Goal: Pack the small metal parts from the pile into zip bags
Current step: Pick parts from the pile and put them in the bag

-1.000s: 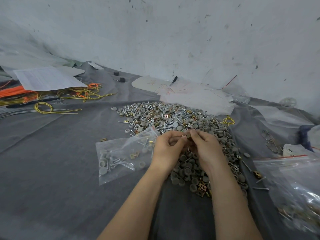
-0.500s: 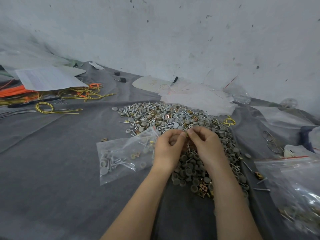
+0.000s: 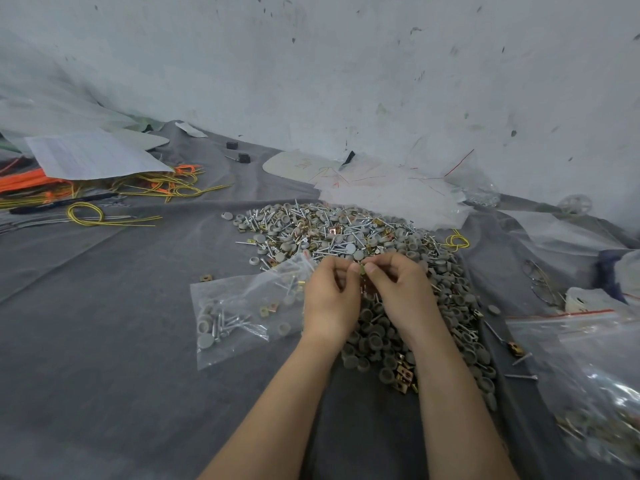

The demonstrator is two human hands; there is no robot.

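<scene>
A big pile of small parts (image 3: 349,233), with screws, grey round caps and brass clips, lies on the grey cloth ahead of me. My left hand (image 3: 330,299) and right hand (image 3: 398,292) meet fingertip to fingertip over the pile's near side and pinch a small brass part (image 3: 362,269) between them. A clear zip bag (image 3: 239,313) holding several caps, screws and clips lies flat just left of my left hand, its mouth raised beside that hand. What else my curled fingers hold is hidden.
More clear zip bags (image 3: 581,358) with parts lie at the right edge. Empty bags and white sheets (image 3: 391,195) lie behind the pile. Yellow and orange wires (image 3: 104,199) and papers (image 3: 90,155) are at the far left. A stained wall closes the back.
Both hands stay together over the pile; they have shifted slightly away from me, and the fingertips now pinch a small part between them. The bag has not moved.
</scene>
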